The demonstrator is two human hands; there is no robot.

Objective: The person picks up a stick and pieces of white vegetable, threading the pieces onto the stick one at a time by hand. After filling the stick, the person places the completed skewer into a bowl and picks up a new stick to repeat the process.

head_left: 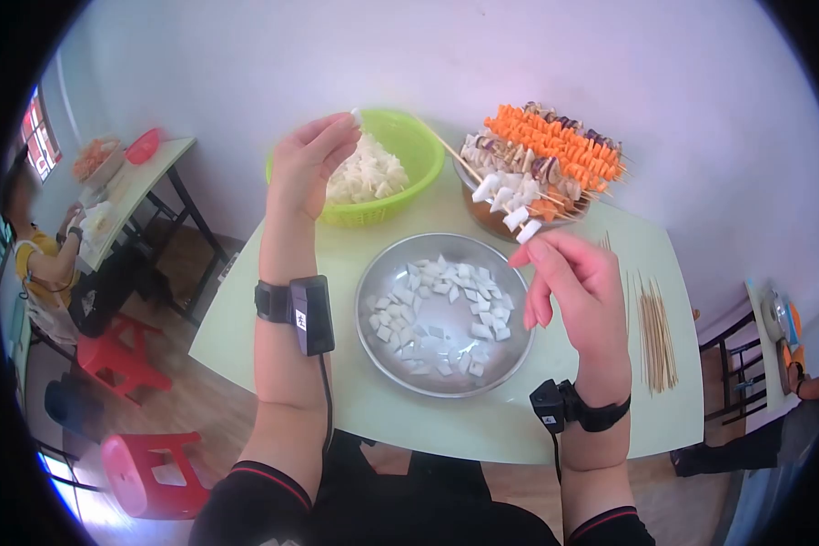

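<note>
My left hand (314,162) is raised at the near edge of the green basket (359,215), fingertips pinched on a small white piece (356,116). With its thumb and forefinger together, my right hand (578,282) grips the lower end of a wooden skewer (441,143). White chunks (516,218) are threaded near that end, and the skewer slants up to the left. More white pieces (373,173) fill the basket. Between my forearms, a round metal tray (441,387) holds white diamond-shaped pieces (487,296), several of them loosely ringed around its middle.
A metal bowl (491,218) bears loaded skewers, some orange (564,146). Bare sticks (655,337) lie at the table's right. Red stools (150,473) stand at lower left. One person (50,264) sits at the left table; another person's arm (808,389) shows far right.
</note>
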